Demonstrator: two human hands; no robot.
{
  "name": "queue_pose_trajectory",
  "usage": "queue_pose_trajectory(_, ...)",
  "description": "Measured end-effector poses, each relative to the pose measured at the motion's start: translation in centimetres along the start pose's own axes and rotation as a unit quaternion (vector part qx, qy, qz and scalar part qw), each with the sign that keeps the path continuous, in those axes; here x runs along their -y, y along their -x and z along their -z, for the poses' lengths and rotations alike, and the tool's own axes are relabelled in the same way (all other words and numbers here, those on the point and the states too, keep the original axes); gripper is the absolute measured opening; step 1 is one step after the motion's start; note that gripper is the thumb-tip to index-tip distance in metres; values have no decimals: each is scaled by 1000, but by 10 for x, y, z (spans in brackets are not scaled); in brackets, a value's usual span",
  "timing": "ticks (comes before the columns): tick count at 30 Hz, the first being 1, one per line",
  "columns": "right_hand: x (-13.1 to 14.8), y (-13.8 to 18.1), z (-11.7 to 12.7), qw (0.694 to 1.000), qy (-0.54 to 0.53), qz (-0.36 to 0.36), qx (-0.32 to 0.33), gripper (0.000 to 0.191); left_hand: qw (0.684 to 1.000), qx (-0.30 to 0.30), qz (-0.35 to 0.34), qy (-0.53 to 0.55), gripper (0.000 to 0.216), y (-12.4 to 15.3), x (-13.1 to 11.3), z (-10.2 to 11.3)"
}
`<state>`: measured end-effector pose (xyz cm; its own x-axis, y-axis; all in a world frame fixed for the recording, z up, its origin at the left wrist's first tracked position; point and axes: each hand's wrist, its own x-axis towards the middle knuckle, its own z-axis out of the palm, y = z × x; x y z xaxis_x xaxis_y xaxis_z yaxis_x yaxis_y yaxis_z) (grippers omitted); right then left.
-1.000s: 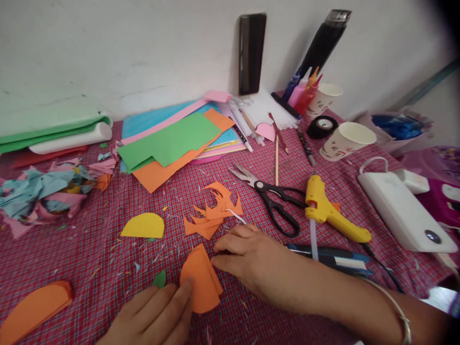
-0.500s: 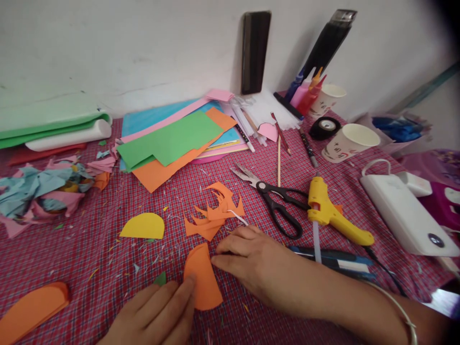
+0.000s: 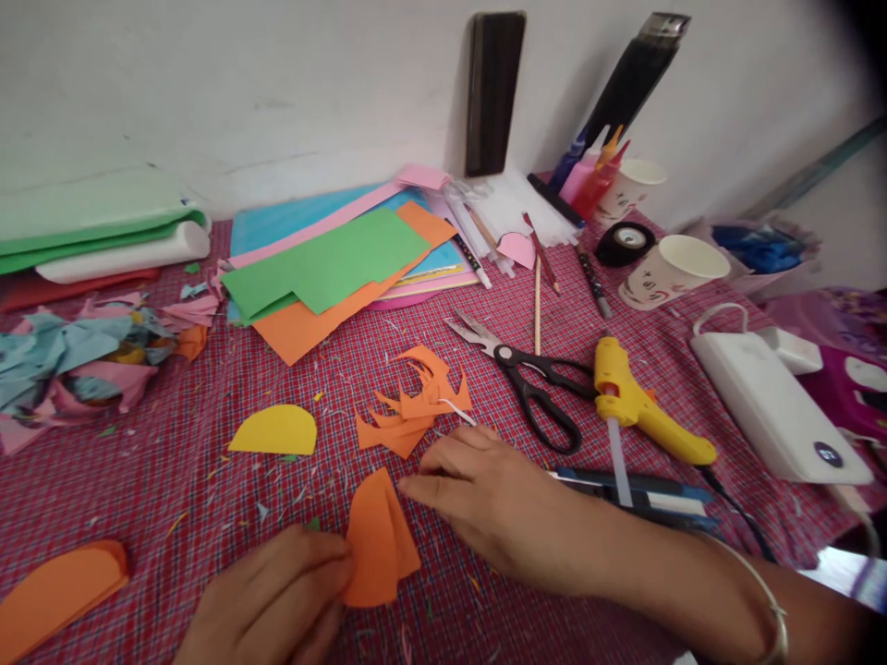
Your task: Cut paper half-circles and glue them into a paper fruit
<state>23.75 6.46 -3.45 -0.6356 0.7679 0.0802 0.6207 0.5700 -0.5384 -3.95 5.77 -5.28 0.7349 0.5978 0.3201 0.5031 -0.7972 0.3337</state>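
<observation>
My left hand (image 3: 270,591) pinches the edge of an orange half-round paper piece (image 3: 370,545). Its top layer is raised and set askew over another orange layer beneath. Just right of this paper, my right hand (image 3: 478,499) rests palm down on the cloth, fingers stretched towards the paper and holding nothing that I can make out. A thin white strip (image 3: 458,411) sticks out above its knuckles; whether the fingers touch it is hidden. Orange paper scraps (image 3: 416,406) lie beyond that hand. To the left are a yellow half-round paper (image 3: 273,430) and stacked orange half-rounds (image 3: 66,591).
Scissors (image 3: 519,369), a yellow glue gun (image 3: 644,416) and blue-black cutters (image 3: 637,489) lie around my right forearm. Coloured sheets (image 3: 333,268) and a scrap heap (image 3: 76,360) are farther back. Paper cups (image 3: 672,272) and a white power bank (image 3: 776,406) stand right.
My left hand has drawn slightly left and down, turning the upper orange layer away from the one below. My right fingertips have shifted slightly left. The view has tilted a little.
</observation>
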Motion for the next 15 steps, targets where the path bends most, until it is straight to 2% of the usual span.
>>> queue_pose_trajectory(3, 1, -1, 5, 1000, -13, 15, 21, 27, 991, 20, 84, 99, 14, -14, 0, 2)
queue_pose_trajectory(6, 0, -2, 6, 999, -14, 11, 29, 29, 979, 31, 151, 132, 12, -19, -2, 3)
queue_pose_trajectory(15, -4, -5, -4, 999, 21, 21, 25, 29, 978, 14, 162, 128, 8, -23, -4, 4)
